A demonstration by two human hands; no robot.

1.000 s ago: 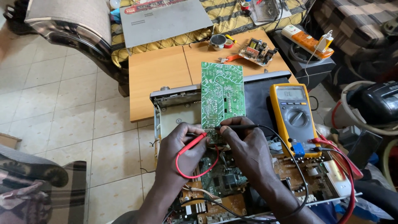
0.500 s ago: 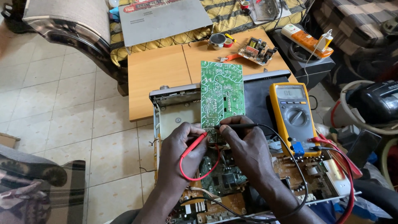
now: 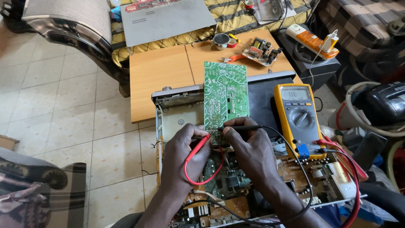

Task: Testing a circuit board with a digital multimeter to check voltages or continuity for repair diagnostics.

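1. The left hand (image 3: 183, 154) pinches a red test probe (image 3: 198, 147) between thumb and fingers, with the tip aimed toward 1 o'clock at the bottom edge of a green circuit board (image 3: 225, 95).
2. The right hand (image 3: 249, 150) grips a black test probe (image 3: 240, 127) like a pen, lying almost level, its tip pointing to 9 o'clock and touching the same bottom edge of the board.
3. The two probe tips sit close together, just beside each other at the board's lower rim.
4. The green circuit board stands upright, solder side toward the camera, rising out of an opened device chassis (image 3: 173, 122) toward 12 o'clock from the hands.
5. A red lead (image 3: 202, 179) loops below the left hand, over the darker boards inside the chassis.
6. A yellow multimeter (image 3: 299, 118) lies at 3 o'clock from the hands, resting on the chassis edge, with red and black leads plugged into its lower end.
7. Behind the chassis, at 12 o'clock, stands a wooden table (image 3: 160, 80) carrying a small loose circuit board (image 3: 261, 50) and a solder reel (image 3: 220, 41).
8. At 1 o'clock, well apart, an orange and white power strip (image 3: 310, 40) sits on a dark box.
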